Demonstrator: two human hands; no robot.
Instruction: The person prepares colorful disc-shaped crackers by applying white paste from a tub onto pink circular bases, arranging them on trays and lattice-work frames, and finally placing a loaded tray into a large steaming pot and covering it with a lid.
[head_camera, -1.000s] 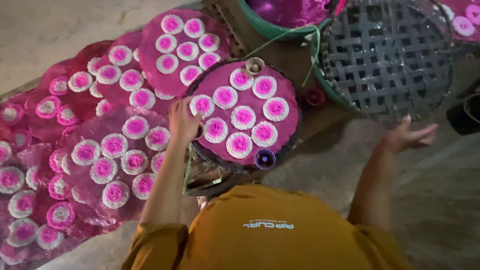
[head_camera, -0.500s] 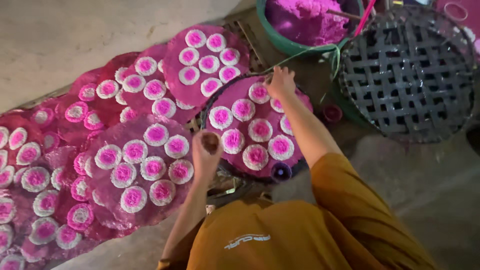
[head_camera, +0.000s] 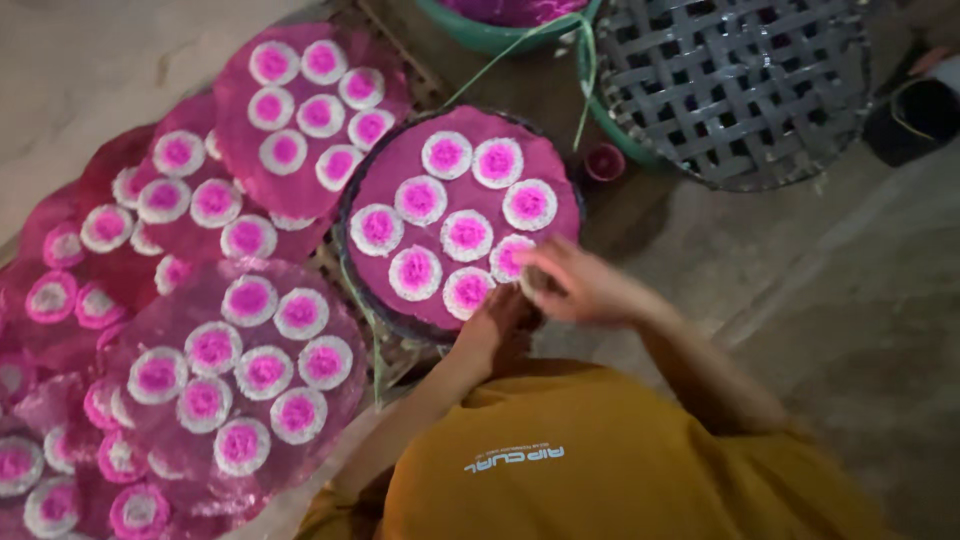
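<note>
A person in a mustard shirt leans over a round tray (head_camera: 372, 180) of pink-centred white cakes. The right hand (head_camera: 580, 285), fingers curled and blurred, rests at the tray's near rim beside one cake (head_camera: 510, 257). The left hand (head_camera: 500, 325) touches the rim below; its grip cannot be told.

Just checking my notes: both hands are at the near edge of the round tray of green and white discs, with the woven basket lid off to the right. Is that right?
Not quite. In the head view the discs are pink and white, not green. The rest holds: left hand and right hand meet at the round tray's near edge, woven basket lid to the right.
</note>
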